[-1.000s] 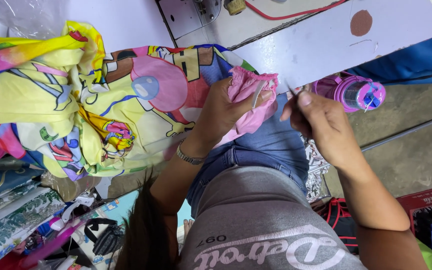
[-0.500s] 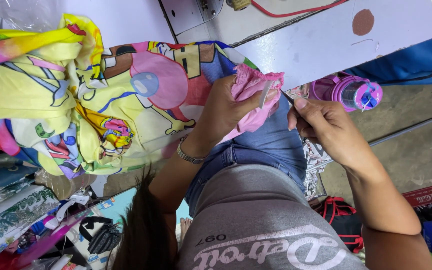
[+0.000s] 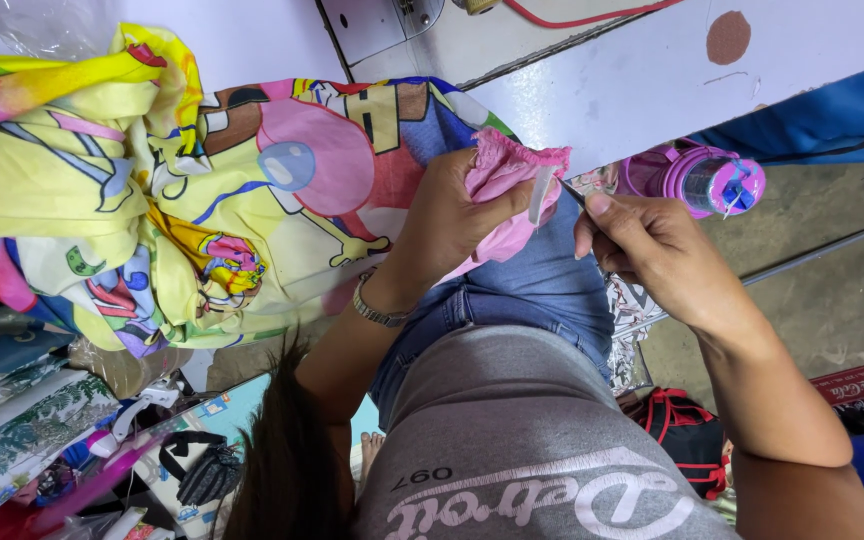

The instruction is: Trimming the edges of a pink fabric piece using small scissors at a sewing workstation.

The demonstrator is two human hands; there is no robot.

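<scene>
We have the pink gathered hem (image 3: 500, 170) of the cartoon-print fabric (image 3: 252, 200) pinched in our left hand (image 3: 452, 215), thumb closed over a strip of white elastic (image 3: 542, 192) at the fabric's right edge, just above our lap. Our right hand (image 3: 652, 250) is closed narrowly on a thin dark tool (image 3: 570, 192), too small to identify, whose tip meets the elastic. To do this well, we judge we should keep the left pinch firm and close to the tip, move the tool in small strokes, and keep the bulk of cloth resting on the white table (image 3: 632, 90) at left, clear of the purple bottle (image 3: 697, 178).
</scene>
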